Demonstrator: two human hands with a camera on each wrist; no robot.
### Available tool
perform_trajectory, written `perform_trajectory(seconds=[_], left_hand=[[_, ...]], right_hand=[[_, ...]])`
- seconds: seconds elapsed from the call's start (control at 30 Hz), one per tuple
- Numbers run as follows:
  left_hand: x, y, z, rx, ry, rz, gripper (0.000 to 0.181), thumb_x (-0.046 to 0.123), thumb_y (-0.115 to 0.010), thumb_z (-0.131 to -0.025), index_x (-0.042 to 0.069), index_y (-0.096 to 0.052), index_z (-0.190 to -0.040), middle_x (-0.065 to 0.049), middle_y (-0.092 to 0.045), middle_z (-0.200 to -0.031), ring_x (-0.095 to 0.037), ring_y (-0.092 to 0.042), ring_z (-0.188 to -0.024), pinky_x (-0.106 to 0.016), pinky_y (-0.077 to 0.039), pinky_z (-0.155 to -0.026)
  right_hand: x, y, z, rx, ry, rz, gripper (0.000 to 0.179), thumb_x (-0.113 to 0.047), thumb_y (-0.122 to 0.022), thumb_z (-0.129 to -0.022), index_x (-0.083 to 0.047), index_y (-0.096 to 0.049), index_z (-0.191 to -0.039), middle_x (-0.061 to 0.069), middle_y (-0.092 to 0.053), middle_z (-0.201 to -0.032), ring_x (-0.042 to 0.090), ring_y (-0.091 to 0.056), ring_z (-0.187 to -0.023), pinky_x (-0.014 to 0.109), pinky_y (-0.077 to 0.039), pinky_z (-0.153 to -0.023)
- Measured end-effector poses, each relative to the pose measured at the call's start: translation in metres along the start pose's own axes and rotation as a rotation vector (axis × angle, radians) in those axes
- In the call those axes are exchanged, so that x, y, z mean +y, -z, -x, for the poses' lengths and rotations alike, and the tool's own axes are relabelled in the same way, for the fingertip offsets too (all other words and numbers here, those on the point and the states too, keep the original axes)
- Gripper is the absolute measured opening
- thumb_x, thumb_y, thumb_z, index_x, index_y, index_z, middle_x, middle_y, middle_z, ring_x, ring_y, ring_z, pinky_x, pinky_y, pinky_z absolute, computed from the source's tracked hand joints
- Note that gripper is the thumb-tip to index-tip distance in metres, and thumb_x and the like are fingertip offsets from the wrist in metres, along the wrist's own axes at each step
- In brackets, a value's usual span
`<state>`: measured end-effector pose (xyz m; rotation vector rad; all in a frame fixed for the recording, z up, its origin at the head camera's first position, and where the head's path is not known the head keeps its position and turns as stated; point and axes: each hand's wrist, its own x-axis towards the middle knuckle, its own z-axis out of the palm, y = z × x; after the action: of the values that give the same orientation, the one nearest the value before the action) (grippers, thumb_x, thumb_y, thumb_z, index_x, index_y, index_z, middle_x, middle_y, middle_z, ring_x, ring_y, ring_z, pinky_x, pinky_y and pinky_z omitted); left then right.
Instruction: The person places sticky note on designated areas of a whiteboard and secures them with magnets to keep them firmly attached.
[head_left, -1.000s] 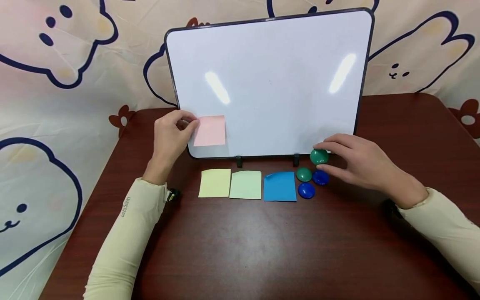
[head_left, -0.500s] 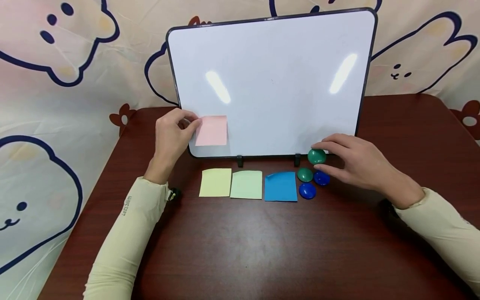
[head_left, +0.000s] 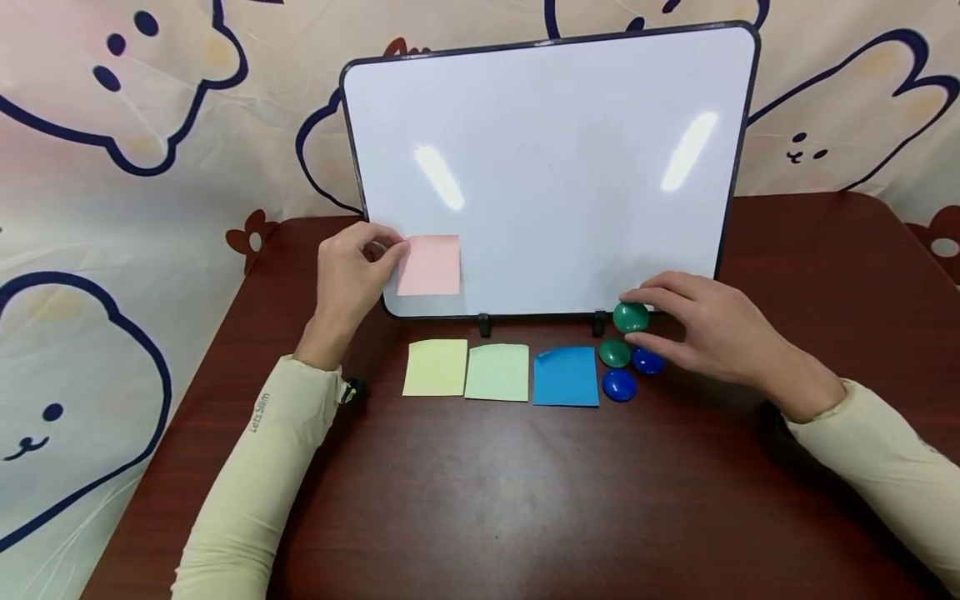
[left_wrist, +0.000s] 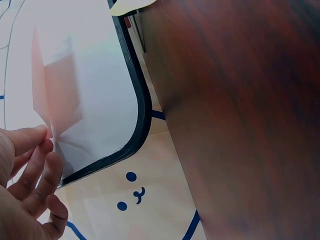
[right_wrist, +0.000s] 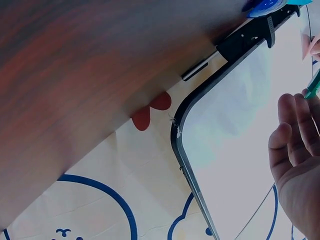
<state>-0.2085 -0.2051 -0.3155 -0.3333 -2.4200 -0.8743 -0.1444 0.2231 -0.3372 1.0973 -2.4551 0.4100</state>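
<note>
My left hand (head_left: 348, 271) pinches a pink sticky note (head_left: 431, 267) by its left edge, at the lower left of the whiteboard (head_left: 540, 167). In the left wrist view the note (left_wrist: 39, 80) stands out from the board's surface, with its shadow beside it. Between thumb and fingers, my right hand (head_left: 720, 333) holds a round green magnet (head_left: 631, 317) near the board's lower right edge. Just below it on the table lie another green magnet (head_left: 614, 353) and two blue ones, one (head_left: 648, 361) close under my thumb and one (head_left: 619, 386) nearer the front.
A yellow sticky note (head_left: 436, 367), a pale green one (head_left: 497, 372) and a blue one (head_left: 566, 377) lie in a row before the whiteboard. Two black feet, one on the left (head_left: 484, 325), support the board. Behind the table (head_left: 480, 492) hangs a cartoon-print cloth (head_left: 202, 167).
The right hand has shifted slightly left along the board's lower edge with the green magnet. The left hand keeps its pinch on the pink note, and the head view has drifted a little.
</note>
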Motion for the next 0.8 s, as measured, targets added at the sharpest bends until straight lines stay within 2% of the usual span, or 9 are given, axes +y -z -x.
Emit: perform_trajectory(seconds=[0.2, 0.8], left_hand=[[0.0, -0.001, 0.0, 0.003, -0.001, -0.003, 0.016, 0.018, -0.076, -0.088, 0.004, -0.077, -0.096, -0.013, -0.075, -0.091, -0.025, -0.067, -0.075, -0.035, -0.052, -0.071], [0.0, 0.0, 0.0, -0.017, 0.02, 0.01, 0.017, 0.019, -0.077, -0.088, 0.004, -0.077, -0.097, -0.013, -0.075, -0.092, -0.024, -0.066, -0.075, -0.035, -0.053, -0.071]], right_hand=[[-0.001, -0.001, 0.0, 0.0, -0.006, 0.001, 0.057, -0.031, -0.088, -0.071, -0.012, -0.069, -0.121, 0.004, -0.067, -0.108, 0.016, -0.065, -0.088, 0.038, -0.058, -0.071], [-0.012, -0.007, -0.008, -0.018, -0.002, -0.048, 0.054, -0.032, -0.091, -0.067, -0.012, -0.071, -0.114, 0.001, -0.067, -0.103, 0.013, -0.062, -0.086, 0.035, -0.056, -0.07]])
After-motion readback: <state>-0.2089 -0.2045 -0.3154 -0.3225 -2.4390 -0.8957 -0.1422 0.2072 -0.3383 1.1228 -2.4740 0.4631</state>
